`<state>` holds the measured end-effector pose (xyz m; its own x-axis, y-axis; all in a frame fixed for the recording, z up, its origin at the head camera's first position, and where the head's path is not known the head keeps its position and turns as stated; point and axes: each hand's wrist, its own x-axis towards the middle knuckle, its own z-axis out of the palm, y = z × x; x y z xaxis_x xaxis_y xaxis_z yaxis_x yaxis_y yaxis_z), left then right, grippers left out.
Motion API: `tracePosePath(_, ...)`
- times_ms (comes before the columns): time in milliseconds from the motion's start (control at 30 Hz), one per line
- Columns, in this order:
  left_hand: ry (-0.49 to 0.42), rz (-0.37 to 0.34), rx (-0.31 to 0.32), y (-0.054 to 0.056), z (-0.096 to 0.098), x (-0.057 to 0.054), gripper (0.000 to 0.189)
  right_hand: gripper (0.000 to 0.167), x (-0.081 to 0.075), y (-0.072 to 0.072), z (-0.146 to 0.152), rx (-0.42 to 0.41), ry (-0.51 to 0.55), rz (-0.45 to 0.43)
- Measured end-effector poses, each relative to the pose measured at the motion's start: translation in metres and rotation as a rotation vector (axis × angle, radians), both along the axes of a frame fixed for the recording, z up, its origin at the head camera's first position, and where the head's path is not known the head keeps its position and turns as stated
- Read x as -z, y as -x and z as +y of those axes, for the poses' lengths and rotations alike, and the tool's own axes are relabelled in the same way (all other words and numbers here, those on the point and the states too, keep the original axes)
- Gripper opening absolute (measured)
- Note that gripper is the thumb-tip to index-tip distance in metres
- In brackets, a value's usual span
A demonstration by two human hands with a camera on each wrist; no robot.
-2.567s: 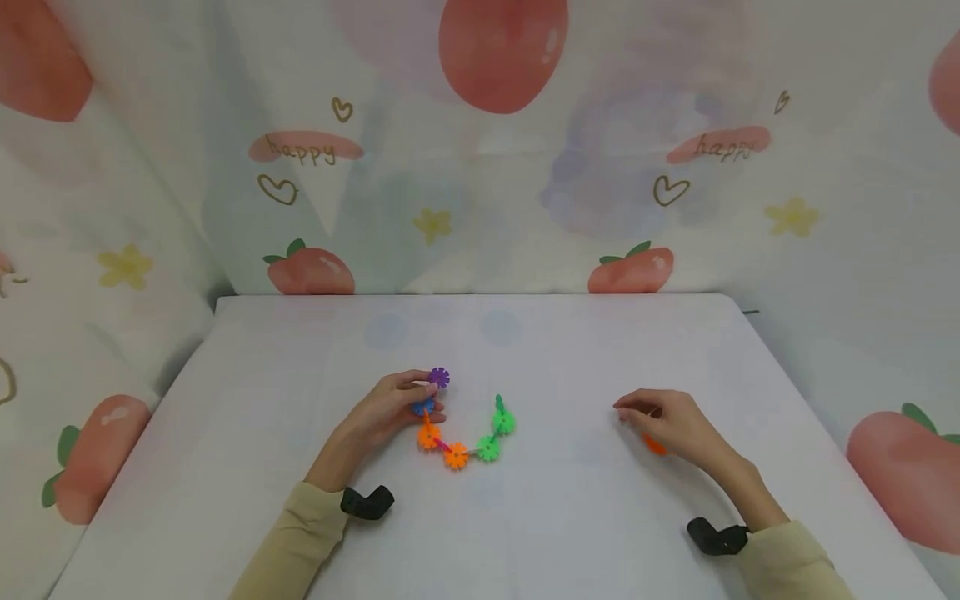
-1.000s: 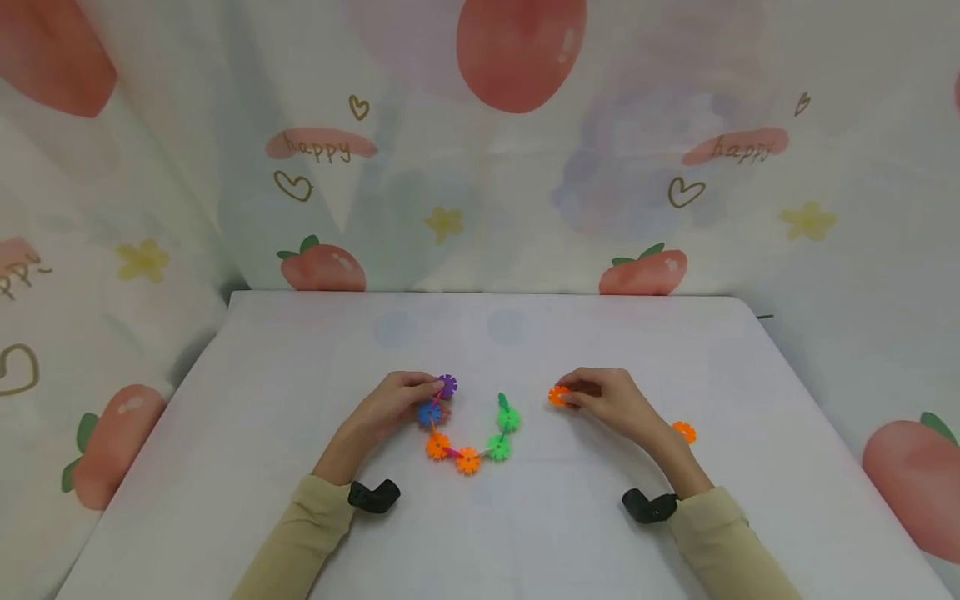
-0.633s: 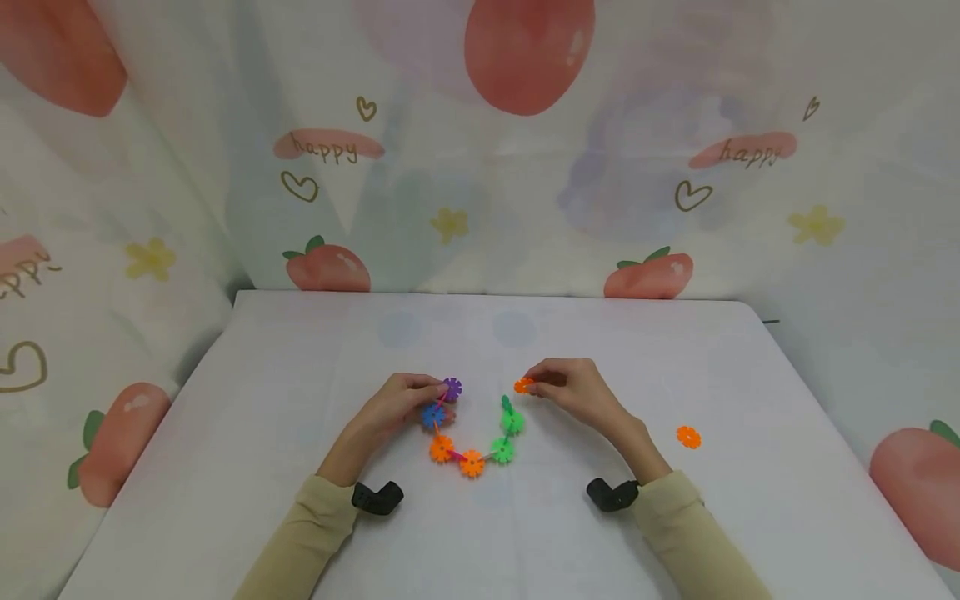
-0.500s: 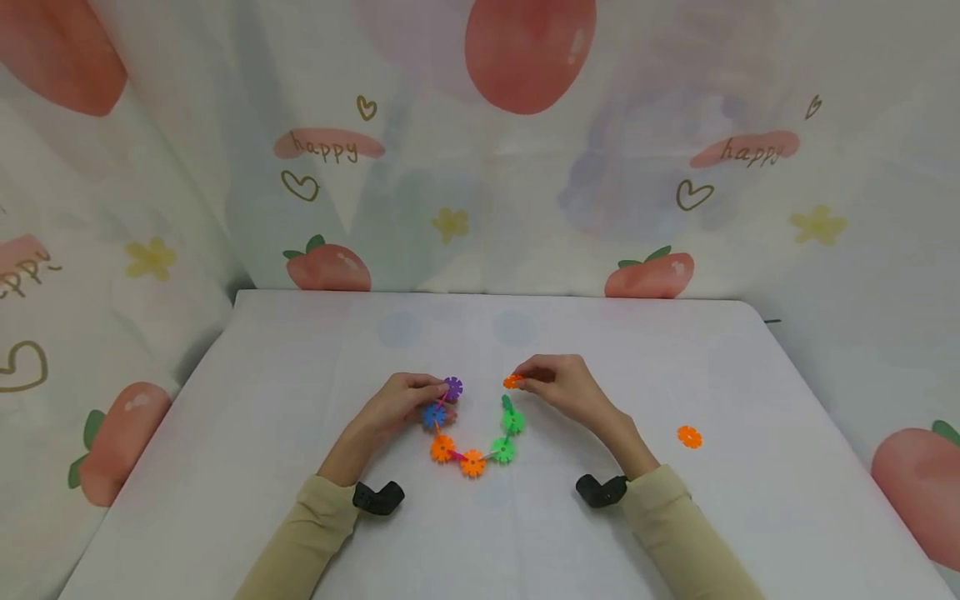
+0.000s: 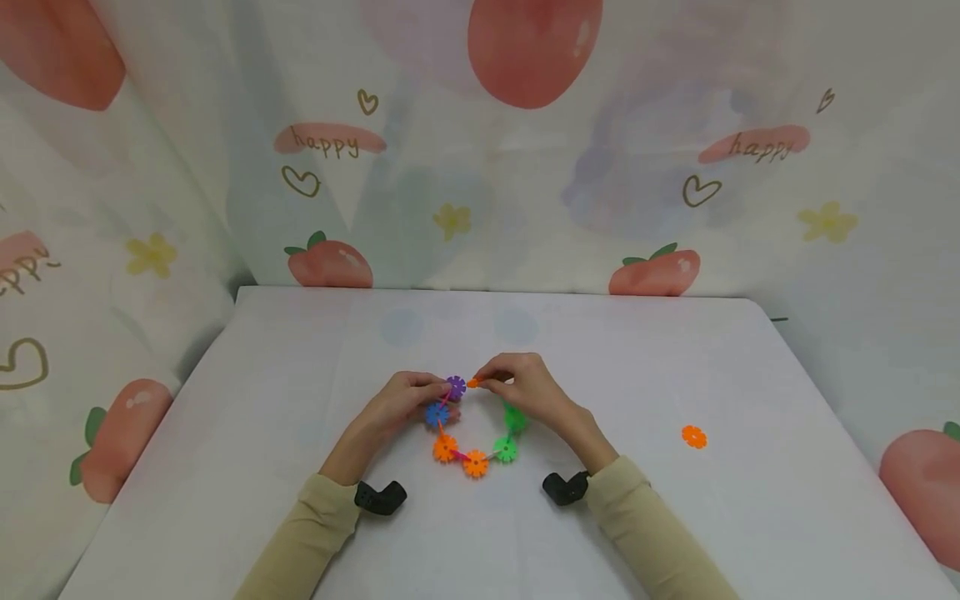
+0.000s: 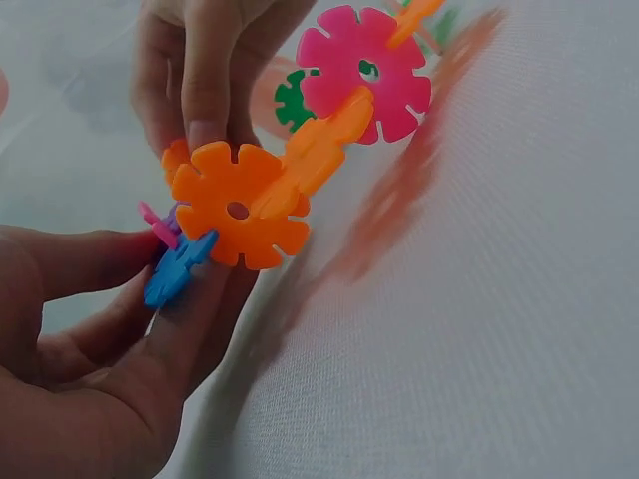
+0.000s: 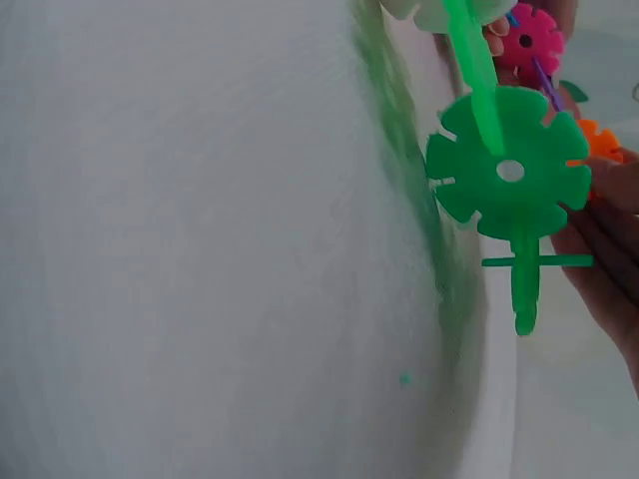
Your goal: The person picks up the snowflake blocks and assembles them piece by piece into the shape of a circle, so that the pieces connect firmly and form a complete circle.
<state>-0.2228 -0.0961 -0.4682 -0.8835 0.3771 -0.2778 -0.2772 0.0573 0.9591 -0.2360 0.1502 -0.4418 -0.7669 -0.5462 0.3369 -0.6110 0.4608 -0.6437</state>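
A curved chain of interlocking plastic snowflake discs stands over the table, seen in the head view. Its left end, a purple disc (image 5: 456, 387) beside a blue disc (image 5: 437, 414), is held by my left hand (image 5: 388, 410) between thumb and fingers. My right hand (image 5: 528, 387) pinches an orange snowflake disc (image 5: 472, 383) right beside the purple one; whether they touch I cannot tell. Orange discs (image 5: 476, 464) form the bottom of the curve. Green discs (image 5: 506, 451) make up its right side, partly behind my right hand. In the right wrist view a green disc (image 7: 509, 165) hangs close up.
One loose orange disc (image 5: 694, 437) lies on the white table (image 5: 300, 342), to the right. A patterned cloth (image 5: 510, 192) hangs behind the table and along its sides. Black wrist cameras (image 5: 381, 498) sit at both cuffs.
My right hand has picked up an orange disc from the right and carried it left to the purple disc. Another orange disc remains at right. My left hand keeps its grip on the chain.
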Motion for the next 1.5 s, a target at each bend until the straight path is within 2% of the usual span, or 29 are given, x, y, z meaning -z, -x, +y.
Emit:
tracePosePath(100, -0.006, -0.002, -0.011, -0.001, 0.003, 0.0, 0.032, 0.01, 0.001, -0.001, -0.003, -0.006, -0.007, 0.036)
tracePosePath(300, 0.012, -0.018, -0.104, -0.002, 0.008, -0.002, 0.03, 0.008, 0.001, -0.003, -0.01, -0.002, 0.004, 0.148)
tracePosePath(400, 0.008, -0.015, -0.126, -0.002, 0.009, -0.003, 0.029, 0.007, 0.001, -0.004, -0.013, -0.002, 0.002, 0.177)
tracePosePath(533, 0.024, 0.009, -0.117, -0.001, 0.01, -0.003, 0.029, 0.007, -0.001, -0.006, -0.013, 0.011, -0.008, 0.144)
tracePosePath(700, 0.005, 0.008, -0.031, -0.002, 0.01, -0.003, 0.031, 0.012, 0.0, -0.009, -0.005, 0.028, -0.023, 0.043)
tracePosePath(800, 0.003, -0.007, -0.001, -0.003, 0.01, -0.003, 0.035, 0.019, 0.001, -0.01, 0.003, 0.048, -0.036, 0.014)
tracePosePath(867, -0.003, -0.024, -0.002, -0.003, 0.011, -0.003, 0.036, 0.02, 0.001, -0.011, 0.01, 0.074, -0.055, -0.003)
tracePosePath(1000, -0.023, -0.012, -0.001, -0.005, 0.011, -0.002, 0.035, 0.018, 0.002, -0.014, 0.022, 0.124, -0.112, -0.076)
tracePosePath(1133, -0.049, -0.004, -0.012, -0.006, 0.011, -0.001, 0.034, 0.016, 0.003, -0.014, 0.031, 0.127, -0.139, -0.115)
tracePosePath(1267, -0.071, -0.009, -0.043, -0.006, 0.011, -0.001, 0.035, 0.015, 0.003, -0.013, 0.037, 0.118, -0.149, -0.092)
tracePosePath(1500, -0.106, -0.045, -0.147, -0.006, 0.008, -0.005, 0.035, 0.013, -0.001, -0.015, 0.05, 0.158, -0.174, -0.097)
